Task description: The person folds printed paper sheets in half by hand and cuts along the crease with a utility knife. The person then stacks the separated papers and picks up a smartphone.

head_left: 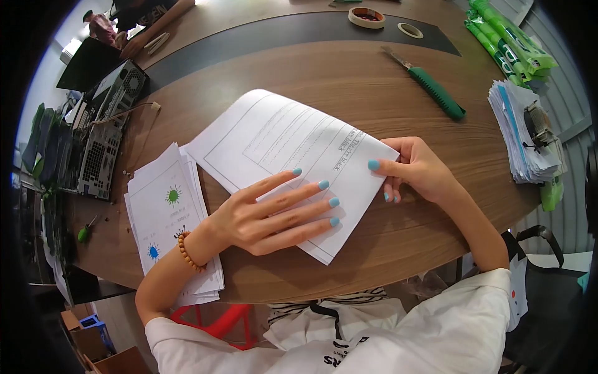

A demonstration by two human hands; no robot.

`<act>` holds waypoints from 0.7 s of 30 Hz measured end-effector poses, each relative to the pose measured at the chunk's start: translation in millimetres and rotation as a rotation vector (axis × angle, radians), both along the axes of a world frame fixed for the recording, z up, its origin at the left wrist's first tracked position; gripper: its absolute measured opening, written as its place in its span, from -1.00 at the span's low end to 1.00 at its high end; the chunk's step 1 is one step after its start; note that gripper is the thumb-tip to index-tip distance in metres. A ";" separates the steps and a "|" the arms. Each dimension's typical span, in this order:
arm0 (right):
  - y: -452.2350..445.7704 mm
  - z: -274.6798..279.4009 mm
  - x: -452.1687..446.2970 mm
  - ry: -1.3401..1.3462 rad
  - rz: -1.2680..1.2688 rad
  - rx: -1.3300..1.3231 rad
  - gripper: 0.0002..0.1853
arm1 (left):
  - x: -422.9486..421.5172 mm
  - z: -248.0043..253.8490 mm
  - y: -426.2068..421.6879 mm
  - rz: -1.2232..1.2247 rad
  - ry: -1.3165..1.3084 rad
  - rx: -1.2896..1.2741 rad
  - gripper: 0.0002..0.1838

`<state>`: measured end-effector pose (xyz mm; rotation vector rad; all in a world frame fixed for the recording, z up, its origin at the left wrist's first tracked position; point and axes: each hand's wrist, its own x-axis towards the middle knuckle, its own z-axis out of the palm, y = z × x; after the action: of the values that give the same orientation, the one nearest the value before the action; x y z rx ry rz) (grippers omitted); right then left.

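A folded white paper [280, 134] with printed lines and some text lies at an angle on the wooden table. Spread flat on its lower part is my left hand [268, 215], fingers apart, a beaded bracelet on the wrist. My right hand [417, 168] pinches the paper's right corner, thumb on top and fingers partly hidden below. Beside my left forearm, a stack of printed sheets [159, 202] with green and blue splat drawings lies partly under that arm.
A green-handled cutter [436, 92] lies beyond my right hand, with tape rolls [366, 18] farther back. Clipped papers [523, 134] and green packages [507, 40] line the right edge. An opened computer case [109, 131] stands left. Another person's arm [159, 28] rests at the far left.
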<state>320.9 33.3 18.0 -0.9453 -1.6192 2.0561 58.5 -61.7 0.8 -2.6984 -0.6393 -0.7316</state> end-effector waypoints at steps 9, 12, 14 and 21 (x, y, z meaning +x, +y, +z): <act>-1.1 -2.0 -0.3 0.055 -0.102 0.002 -0.63 | 1.7 -2.4 0.0 0.069 -0.032 0.065 -0.74; -0.5 -3.6 -0.1 0.072 -0.137 0.017 -0.63 | 5.6 3.0 0.5 0.053 -0.048 0.012 -0.74; -0.6 -4.0 0.4 0.072 -0.142 0.025 -0.63 | 8.3 3.7 -0.8 0.029 -0.034 0.018 -0.81; -3.7 -2.3 -2.2 0.053 -0.121 0.076 -0.66 | 4.8 1.5 -6.4 -0.098 -0.035 0.009 -0.82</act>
<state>318.7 29.6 15.7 -0.9304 -1.5614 1.9099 63.3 -68.1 2.3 -2.7301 -0.5131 -0.8055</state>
